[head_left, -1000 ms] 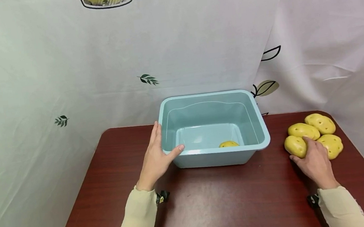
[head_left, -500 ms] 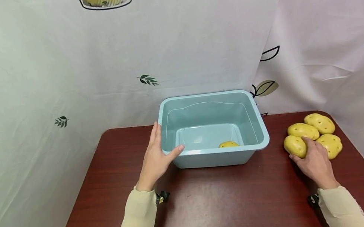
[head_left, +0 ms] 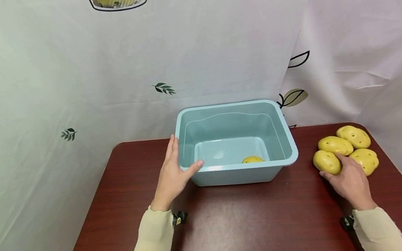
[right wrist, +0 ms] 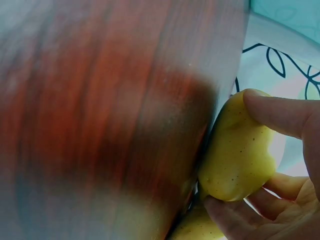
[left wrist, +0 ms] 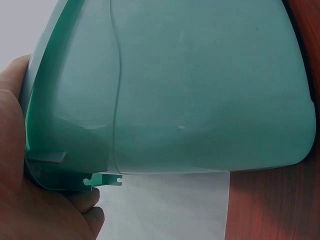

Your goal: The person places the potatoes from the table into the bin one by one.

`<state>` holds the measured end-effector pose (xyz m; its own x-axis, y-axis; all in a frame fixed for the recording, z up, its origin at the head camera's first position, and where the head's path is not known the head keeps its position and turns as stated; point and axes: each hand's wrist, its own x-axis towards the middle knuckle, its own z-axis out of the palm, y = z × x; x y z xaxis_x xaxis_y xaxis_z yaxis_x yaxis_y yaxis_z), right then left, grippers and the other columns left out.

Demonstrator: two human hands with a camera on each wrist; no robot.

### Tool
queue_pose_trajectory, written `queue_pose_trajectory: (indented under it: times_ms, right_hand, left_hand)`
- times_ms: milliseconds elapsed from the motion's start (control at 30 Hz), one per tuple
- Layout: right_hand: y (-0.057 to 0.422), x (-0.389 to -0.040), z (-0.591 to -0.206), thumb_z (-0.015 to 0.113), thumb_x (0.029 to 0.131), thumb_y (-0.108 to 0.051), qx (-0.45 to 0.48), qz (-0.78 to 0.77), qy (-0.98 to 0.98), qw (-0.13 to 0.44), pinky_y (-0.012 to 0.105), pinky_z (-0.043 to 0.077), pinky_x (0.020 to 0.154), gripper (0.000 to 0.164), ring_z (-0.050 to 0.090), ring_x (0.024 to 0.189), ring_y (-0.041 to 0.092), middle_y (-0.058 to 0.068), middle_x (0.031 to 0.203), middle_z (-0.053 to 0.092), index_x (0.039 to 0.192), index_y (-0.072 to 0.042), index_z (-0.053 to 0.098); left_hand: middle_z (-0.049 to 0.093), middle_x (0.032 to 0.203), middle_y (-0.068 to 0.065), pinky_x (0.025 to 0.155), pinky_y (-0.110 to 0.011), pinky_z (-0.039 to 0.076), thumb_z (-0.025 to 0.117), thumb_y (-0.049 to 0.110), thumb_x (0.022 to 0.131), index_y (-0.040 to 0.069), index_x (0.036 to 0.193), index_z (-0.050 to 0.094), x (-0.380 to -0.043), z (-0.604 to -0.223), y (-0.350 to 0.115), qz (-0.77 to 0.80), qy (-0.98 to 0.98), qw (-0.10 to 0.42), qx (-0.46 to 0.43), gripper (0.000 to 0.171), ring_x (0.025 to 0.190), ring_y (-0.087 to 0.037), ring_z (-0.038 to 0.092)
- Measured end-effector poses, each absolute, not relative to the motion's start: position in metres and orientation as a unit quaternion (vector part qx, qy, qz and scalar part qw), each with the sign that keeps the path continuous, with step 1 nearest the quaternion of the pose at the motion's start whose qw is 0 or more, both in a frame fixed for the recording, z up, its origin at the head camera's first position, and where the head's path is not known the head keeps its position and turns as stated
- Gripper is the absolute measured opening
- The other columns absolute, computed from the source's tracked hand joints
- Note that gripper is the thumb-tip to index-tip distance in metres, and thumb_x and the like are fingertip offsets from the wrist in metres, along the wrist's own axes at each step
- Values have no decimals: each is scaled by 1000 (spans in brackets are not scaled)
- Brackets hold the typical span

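A light-blue plastic tub (head_left: 239,166) stands at the back of the table, with one yellow potato (head_left: 252,159) showing inside near its front wall. My left hand (head_left: 171,178) rests on the tub's front left corner, thumb along the front rim, fingers straight up the left side. To the right of the tub, my right hand (head_left: 350,181) grips a yellow potato (head_left: 326,162) between thumb and fingers. In the right wrist view the thumb lies over one end of this held potato (right wrist: 237,155) and the fingertips are at the other.
Three more potatoes lie close by the right hand: one behind the held potato (head_left: 335,146), one at the far right corner (head_left: 354,136), one to the right (head_left: 365,160). A white patterned cloth (head_left: 220,36) hangs behind the dark red-brown table (head_left: 242,224).
The potato in my right hand has shifted very slightly, and a little more of it shows. My left hand and the tub have stayed where they were.
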<state>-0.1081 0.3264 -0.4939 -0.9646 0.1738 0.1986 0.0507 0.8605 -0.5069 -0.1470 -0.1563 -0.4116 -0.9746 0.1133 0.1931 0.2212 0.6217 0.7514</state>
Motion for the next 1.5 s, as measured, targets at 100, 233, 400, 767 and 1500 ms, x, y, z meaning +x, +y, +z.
queue_pose_trajectory:
  times_ms: [100,233,400,767,1500]
  right_hand:
    - [327,-107,-494,81,82,-19,-61,255,-958,119,69,36,88,74,46,108,58,43,122,48,135,18,45]
    - [328,-106,-494,80,83,-21,-64,252,-958,119,68,37,88,74,47,108,58,43,122,49,135,18,46]
    - [327,-104,-494,81,83,-23,-69,253,-957,121,68,38,88,74,48,109,57,42,124,50,136,17,47]
    - [321,-103,-490,82,81,-21,-78,256,-953,143,67,39,89,72,49,109,56,41,124,52,133,15,50]
    - [312,-110,-470,83,81,-19,-64,269,-945,171,67,37,93,73,48,114,56,38,131,52,137,13,49]
  left_hand:
    - [-1,167,12,115,-57,28,66,68,86,16,163,9,-147,-412,-156,-426,-898,63,-93,109,153,-19,13]
    - [-2,167,13,114,-57,28,66,68,86,17,163,8,-147,-411,-156,-428,-897,62,-92,109,153,-19,13]
    - [-2,167,13,114,-57,28,66,67,86,17,163,8,-147,-412,-156,-426,-898,61,-93,109,153,-19,13]
    - [-2,167,13,115,-58,27,66,68,86,17,163,9,-147,-412,-156,-425,-899,59,-89,109,153,-19,12]
    - [-2,167,12,114,-58,28,66,68,86,17,163,9,-147,-411,-156,-423,-900,61,-88,109,153,-20,13]
